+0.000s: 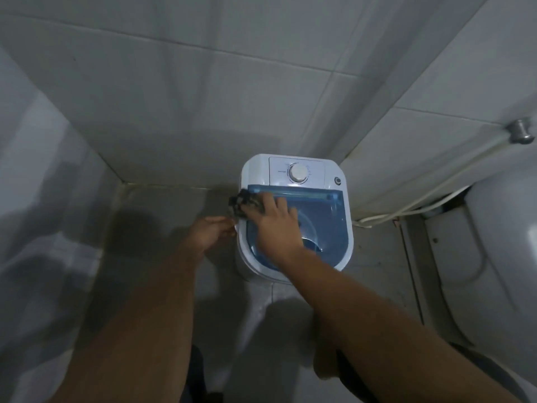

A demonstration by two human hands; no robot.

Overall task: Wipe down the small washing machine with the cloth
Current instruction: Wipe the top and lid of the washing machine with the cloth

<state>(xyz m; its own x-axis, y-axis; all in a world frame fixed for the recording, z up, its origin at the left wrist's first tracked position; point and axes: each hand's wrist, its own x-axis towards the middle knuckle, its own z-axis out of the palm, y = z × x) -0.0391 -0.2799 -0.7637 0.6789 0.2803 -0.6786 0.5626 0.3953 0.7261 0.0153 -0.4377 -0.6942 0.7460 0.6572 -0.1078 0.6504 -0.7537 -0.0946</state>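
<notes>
A small white washing machine (344,228) with a translucent blue lid (328,219) and a round white dial (298,172) stands on the floor in the wall corner. A dark cloth (242,202) lies on the lid's far left corner, pressed down by my right hand (276,223), whose fingers spread over it. My left hand (209,232) is at the machine's left rim, fingers curled against the edge just below the cloth.
Grey tiled walls close in behind and to the right of the machine. A white toilet (494,257) stands at the right, with white cables (406,210) running along the wall to the machine. A metal knob (520,132) sticks out of the right wall.
</notes>
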